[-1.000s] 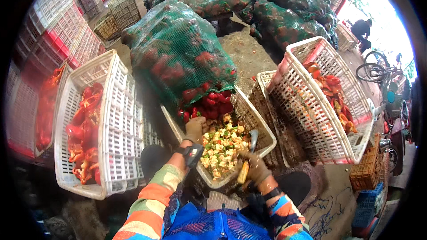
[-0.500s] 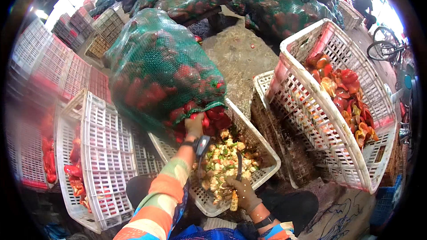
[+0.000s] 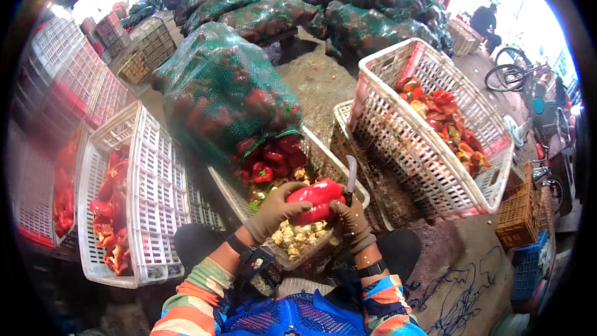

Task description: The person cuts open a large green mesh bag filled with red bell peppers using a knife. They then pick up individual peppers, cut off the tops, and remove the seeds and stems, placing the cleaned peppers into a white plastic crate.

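Note:
In front of me my left hand (image 3: pixel 272 213), in a brownish glove, is wrapped round a red bell pepper (image 3: pixel 316 200). My right hand (image 3: pixel 351 221), gloved too, is closed on a knife (image 3: pixel 352 174) whose blade points up. The fingers of that hand also press on the pepper's right end. Below both hands stands a white crate (image 3: pixel 336 171) with pale pepper cores and green bits (image 3: pixel 298 239) in it. At its far left rests a green mesh sack (image 3: pixel 227 93), its mouth spilling whole red peppers (image 3: pixel 270 162) into the crate.
At right, a tilted white crate (image 3: pixel 416 149) holds cut peppers (image 3: pixel 444 118); another white crate (image 3: pixel 155 205) with red pieces (image 3: pixel 112 211) stands at left. Full mesh sacks (image 3: pixel 373 28) lie behind. Bicycles (image 3: pixel 507 74), a seated person (image 3: pixel 484 22) and cords (image 3: pixel 466 305) appear at right.
My left hand has drawn back from the sack's mouth with a red bell pepper. My right hand has risen and turned, bringing the knife beside the pepper. The view has shifted.

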{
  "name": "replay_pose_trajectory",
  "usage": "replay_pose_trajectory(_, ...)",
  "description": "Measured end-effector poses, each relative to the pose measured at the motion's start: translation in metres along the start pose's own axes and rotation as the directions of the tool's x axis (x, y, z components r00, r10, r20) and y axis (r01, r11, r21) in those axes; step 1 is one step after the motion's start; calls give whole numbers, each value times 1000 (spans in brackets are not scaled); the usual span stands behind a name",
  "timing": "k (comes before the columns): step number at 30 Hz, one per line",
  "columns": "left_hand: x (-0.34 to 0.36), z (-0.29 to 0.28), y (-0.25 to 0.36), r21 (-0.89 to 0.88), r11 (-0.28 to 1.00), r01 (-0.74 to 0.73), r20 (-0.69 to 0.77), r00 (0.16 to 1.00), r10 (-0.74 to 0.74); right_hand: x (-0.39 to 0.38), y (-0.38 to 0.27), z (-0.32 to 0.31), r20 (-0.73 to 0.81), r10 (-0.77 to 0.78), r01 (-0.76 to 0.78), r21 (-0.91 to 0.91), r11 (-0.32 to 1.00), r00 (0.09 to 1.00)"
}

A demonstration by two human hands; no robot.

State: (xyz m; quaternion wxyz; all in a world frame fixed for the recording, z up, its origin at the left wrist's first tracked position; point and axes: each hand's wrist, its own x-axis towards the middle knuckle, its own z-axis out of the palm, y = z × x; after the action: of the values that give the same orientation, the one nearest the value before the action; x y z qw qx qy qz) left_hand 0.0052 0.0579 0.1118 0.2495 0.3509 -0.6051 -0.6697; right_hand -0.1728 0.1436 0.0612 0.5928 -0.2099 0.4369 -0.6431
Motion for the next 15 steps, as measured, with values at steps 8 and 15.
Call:
replay_pose_trajectory(8,3,12,-35,-65,982,-175,-455,882,127,10,28,14,-185,-88,-10,-473,881,979)
replay_pose_trajectory(15,1,29,-40,-236,955,182,80,983,-167,8,28,-24,-111,-63,-11,-563,827,992)
